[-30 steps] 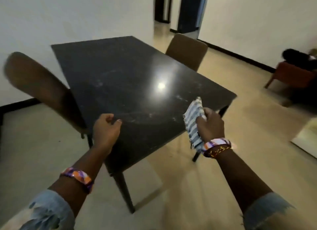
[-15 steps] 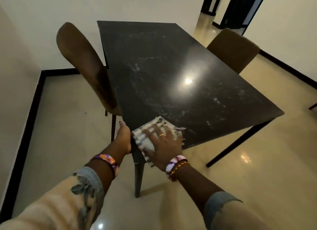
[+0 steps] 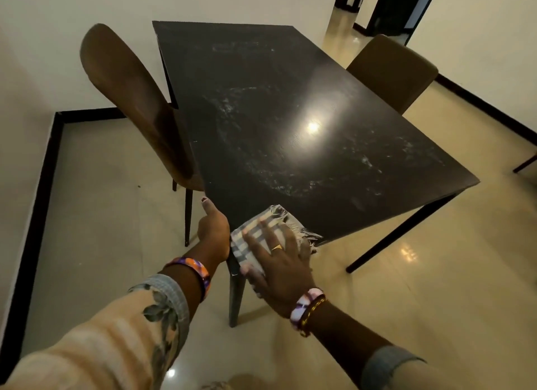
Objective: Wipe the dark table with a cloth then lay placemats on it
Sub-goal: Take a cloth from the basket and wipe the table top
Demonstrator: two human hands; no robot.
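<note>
The dark table (image 3: 290, 99) fills the middle of the head view, its top marked with pale smears and dust. A striped, fringed cloth (image 3: 252, 238) lies on the table's near corner. My right hand (image 3: 280, 263) presses flat on the cloth with fingers spread. My left hand (image 3: 213, 229) grips the table's edge just left of that corner, thumb raised. No placemats are in view.
A brown chair (image 3: 130, 99) stands tucked at the table's left side, and a tan chair (image 3: 392, 70) at its far right side. A white wall runs behind the table. A dark doorway (image 3: 386, 6) opens at the top right. Glossy tiled floor (image 3: 406, 273) surrounds the table.
A second ago my right hand held the cloth bunched in the air; it now presses it flat on the near corner. My left hand moved onto the table's edge.
</note>
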